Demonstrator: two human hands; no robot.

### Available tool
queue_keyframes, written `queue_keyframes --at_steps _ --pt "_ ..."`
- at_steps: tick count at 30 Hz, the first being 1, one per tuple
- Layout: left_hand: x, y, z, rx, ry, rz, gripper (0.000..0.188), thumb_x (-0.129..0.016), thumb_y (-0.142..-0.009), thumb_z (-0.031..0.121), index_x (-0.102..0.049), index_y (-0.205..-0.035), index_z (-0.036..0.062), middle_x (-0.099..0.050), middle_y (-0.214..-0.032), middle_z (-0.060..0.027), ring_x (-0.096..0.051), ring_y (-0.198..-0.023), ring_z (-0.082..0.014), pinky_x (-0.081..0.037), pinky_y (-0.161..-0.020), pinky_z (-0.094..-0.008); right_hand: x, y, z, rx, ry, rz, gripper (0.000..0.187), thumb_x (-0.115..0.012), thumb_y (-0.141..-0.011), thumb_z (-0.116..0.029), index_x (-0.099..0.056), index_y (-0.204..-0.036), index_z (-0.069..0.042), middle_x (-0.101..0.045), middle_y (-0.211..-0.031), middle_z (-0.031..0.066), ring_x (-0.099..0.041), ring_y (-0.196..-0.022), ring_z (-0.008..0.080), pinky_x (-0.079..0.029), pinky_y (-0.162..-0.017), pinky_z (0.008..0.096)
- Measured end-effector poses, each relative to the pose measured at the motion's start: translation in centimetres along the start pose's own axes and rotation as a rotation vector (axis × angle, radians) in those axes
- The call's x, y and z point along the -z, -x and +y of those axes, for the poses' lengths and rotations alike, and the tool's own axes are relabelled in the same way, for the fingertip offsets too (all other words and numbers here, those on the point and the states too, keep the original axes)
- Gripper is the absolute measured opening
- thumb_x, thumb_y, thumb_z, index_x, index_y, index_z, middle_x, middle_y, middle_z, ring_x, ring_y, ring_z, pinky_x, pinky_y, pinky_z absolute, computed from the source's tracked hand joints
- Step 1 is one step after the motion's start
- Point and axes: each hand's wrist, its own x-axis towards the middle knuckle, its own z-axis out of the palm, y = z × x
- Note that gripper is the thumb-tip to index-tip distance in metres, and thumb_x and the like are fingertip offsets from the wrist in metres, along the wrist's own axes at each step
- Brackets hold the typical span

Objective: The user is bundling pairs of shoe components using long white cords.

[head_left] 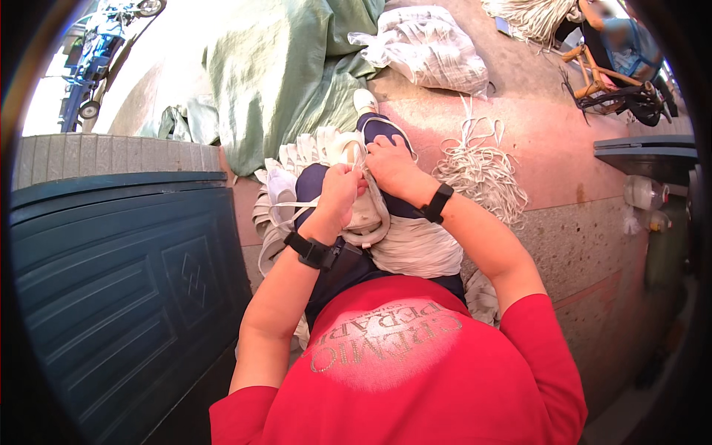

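Across my lap lies a white shoe upper (365, 213) with a rounded, padded edge, partly covered by my hands. My left hand (343, 191) is closed in a pinch on a white lace (297, 205), whose loose length trails out to the left. Just ahead and to the right, my right hand (391, 163) bends its fingers down at the upper's far part. The fingers look pressed together, but what they grip is hidden. More white uppers (300, 154) are stacked against my left leg. A bundle of white laces (415, 248) rests across my right thigh.
Loose white laces (482, 174) lie heaped on the floor at right. Beyond are a full white sack (430, 48) and a green tarp (274, 81). A dark blue panelled door (126, 274) stands at left. Another person (630, 48) sits far right, near a wooden chair (589, 74).
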Motion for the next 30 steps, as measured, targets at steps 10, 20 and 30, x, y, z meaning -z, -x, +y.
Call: queue_keyframes --at_steps 10,20,30 --pt "1.5 2.9 2.2 -0.139 -0.231 0.128 0.035 -0.038 -0.089 0.012 -0.032 -0.123 0.0065 -0.058 -0.078 -0.0113 -0.055 -0.051 -0.0147 -0.042 -0.039 -0.0243 0.9 0.3 -0.4 -0.137 -0.092 0.041 0.013 -0.059 -0.072 -0.022 -0.06 -0.073 -0.009 -0.056 -0.085 0.0041 -0.05 -0.087 0.0198 -0.036 -0.071 0.0368" --pt "0.9 -0.1 1.6 -0.425 -1.168 0.157 0.021 -0.061 -0.074 0.023 -0.064 -0.082 0.0046 -0.061 -0.068 -0.0135 -0.06 -0.064 -0.0243 -0.046 -0.06 -0.0344 0.4 -0.1 0.1 -0.143 -0.252 -0.318 0.03 -0.057 -0.075 -0.027 -0.062 -0.085 0.0 -0.055 -0.092 0.017 -0.05 -0.093 0.0325 -0.045 -0.076 0.0426" --pt "-1.0 0.1 -0.1 -0.486 -1.558 0.186 0.022 -0.058 -0.076 0.021 -0.059 -0.082 0.0 -0.062 -0.075 -0.0194 -0.061 -0.071 -0.0353 -0.048 -0.062 -0.044 -1.6 1.0 -0.4 -0.137 -0.326 -0.154 0.014 -0.056 -0.069 -0.015 -0.06 -0.075 -0.003 -0.056 -0.085 0.0155 -0.053 -0.083 0.0324 -0.045 -0.069 0.0439"
